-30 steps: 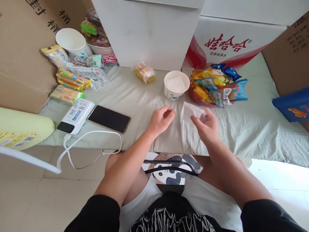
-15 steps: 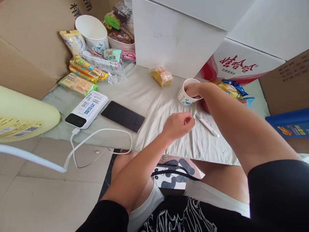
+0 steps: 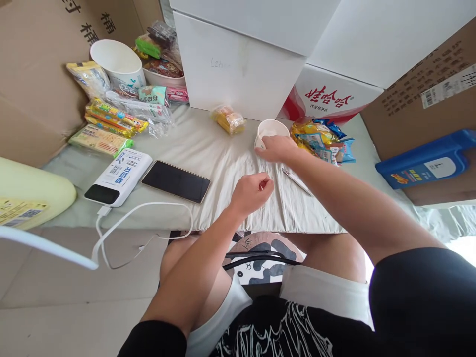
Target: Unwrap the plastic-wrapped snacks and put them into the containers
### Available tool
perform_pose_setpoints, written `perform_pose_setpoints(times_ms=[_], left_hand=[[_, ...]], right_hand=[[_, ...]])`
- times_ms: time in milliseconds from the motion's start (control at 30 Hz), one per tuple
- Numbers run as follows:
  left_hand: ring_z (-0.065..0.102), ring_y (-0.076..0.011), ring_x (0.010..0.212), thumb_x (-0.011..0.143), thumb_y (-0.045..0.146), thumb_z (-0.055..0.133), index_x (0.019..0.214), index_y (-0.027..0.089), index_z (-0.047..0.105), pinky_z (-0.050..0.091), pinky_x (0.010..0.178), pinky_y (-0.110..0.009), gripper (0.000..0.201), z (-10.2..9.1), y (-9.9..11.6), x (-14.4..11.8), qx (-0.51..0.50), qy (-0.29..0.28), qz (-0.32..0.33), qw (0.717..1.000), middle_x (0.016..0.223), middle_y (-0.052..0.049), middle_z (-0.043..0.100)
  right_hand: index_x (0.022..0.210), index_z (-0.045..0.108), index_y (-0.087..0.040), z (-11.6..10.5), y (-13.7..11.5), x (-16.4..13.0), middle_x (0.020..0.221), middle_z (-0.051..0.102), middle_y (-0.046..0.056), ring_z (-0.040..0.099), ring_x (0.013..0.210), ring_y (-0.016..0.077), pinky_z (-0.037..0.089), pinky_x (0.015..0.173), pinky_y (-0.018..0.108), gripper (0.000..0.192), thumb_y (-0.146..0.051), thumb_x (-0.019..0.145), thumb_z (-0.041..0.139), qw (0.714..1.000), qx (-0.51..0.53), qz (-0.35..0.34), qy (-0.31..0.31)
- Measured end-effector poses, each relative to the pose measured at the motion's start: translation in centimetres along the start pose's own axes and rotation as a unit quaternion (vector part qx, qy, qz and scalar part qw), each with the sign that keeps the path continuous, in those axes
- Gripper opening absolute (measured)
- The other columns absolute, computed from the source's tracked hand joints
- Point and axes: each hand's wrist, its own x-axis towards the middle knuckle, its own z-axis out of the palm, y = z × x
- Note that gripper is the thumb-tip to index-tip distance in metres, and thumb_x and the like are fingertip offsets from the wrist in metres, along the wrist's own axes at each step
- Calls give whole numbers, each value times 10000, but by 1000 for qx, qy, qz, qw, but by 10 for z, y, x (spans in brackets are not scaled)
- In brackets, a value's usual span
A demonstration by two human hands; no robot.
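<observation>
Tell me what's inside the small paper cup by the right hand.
The small paper cup shows only a pale white interior; whether anything lies in it cannot be told. The right hand rests against its near rim and covers the front wall and bottom.

- I sit at a bed (image 3: 208, 148) under a pale sheet.
- Near its front edge lie a phone (image 3: 175, 181) and, just left, a power bank (image 3: 119, 176), cable (image 3: 141, 218) hanging over the edge.
- My left hand (image 3: 252, 192) rests on the sheet; a pen (image 3: 296, 180) lies just right.
- My right hand (image 3: 275, 148) touches a cup (image 3: 268, 130).
- Behind: a cake pack (image 3: 228, 120), a snack heap (image 3: 323, 140), more snacks (image 3: 111, 119) far left.
- Boxes (image 3: 238, 74) stand at the back.
</observation>
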Motion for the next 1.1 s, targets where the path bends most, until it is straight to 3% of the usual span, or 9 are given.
perform_pose_setpoints(times_ms=[133, 433, 567, 633, 700, 767, 867, 933, 1100], left_hand=[[428, -129, 586, 891, 271, 522, 661, 218, 503, 332, 640, -323, 236, -2, 2, -3, 23, 17, -1, 1000, 594, 44, 508], [471, -135, 625, 906, 291, 527, 673, 219, 514, 342, 647, -315, 244, -7, 3, 8, -9, -4, -16, 1000, 634, 33, 547], [460, -130, 608, 904, 290, 528, 662, 218, 501, 340, 640, -313, 254, -8, 2, 13, 2, -3, -13, 1000, 623, 35, 543], [466, -129, 601, 907, 289, 520, 673, 217, 523, 351, 641, -311, 245, -6, 1, 15, 10, -1, -8, 1000, 622, 35, 549], [498, -130, 604, 910, 291, 518, 700, 217, 563, 374, 642, -305, 227, -3, 0, 16, 14, -7, 2, 1000, 634, 30, 578], [550, -135, 632, 911, 297, 531, 728, 217, 589, 411, 652, -294, 208, 2, -4, 16, 26, -13, 16, 999, 665, 19, 625], [646, -154, 763, 907, 290, 550, 820, 221, 622, 484, 704, -274, 132, 8, -13, 16, 67, 6, 36, 997, 804, -11, 706], [685, -174, 890, 885, 269, 569, 937, 224, 641, 527, 727, -270, 100, 9, -19, 18, 96, 49, 33, 994, 965, -44, 728], [668, -227, 1208, 858, 209, 615, 1199, 236, 598, 609, 951, -350, 342, 7, -27, 39, 128, 152, 0, 980, 1319, -118, 621]], right_hand=[[1264, 653, -160, -7, -25, -28, 1284, 696, 192, 594, 1238, 377, 436, 1068, 535, 393, -357, 993, 447, 990, -8, -49, 128], [1197, 636, -200, -28, -39, 30, 1288, 666, 187, 607, 1159, 369, 501, 960, 530, 311, -265, 914, 524, 984, 53, -92, 142], [961, 630, -228, -38, -21, -33, 984, 705, 96, 645, 947, 270, 530, 854, 435, 129, -250, 872, 540, 953, 184, -113, 214], [814, 589, -242, -29, -1, -91, 775, 646, 40, 614, 753, 213, 516, 733, 374, 59, -267, 863, 568, 931, 283, -31, 229], [755, 572, -249, -12, 28, -144, 681, 605, 14, 575, 646, 174, 480, 646, 324, 107, -278, 853, 603, 882, 396, 104, 233], [780, 535, -263, 9, 61, -177, 588, 553, -29, 513, 538, 145, 434, 554, 281, 124, -288, 805, 654, 787, 498, 246, 269], [955, 524, -272, 32, 108, -183, 594, 600, -58, 553, 496, 130, 431, 486, 221, 245, -326, 803, 709, 656, 609, 388, 220], [1018, 517, -271, 38, 130, -168, 623, 638, -57, 599, 508, 124, 454, 478, 194, 273, -361, 853, 715, 620, 651, 410, 156], [998, 520, -251, 38, 148, -124, 643, 677, -35, 591, 476, 101, 456, 443, 162, 230, -430, 966, 660, 597, 691, 400, 74]])
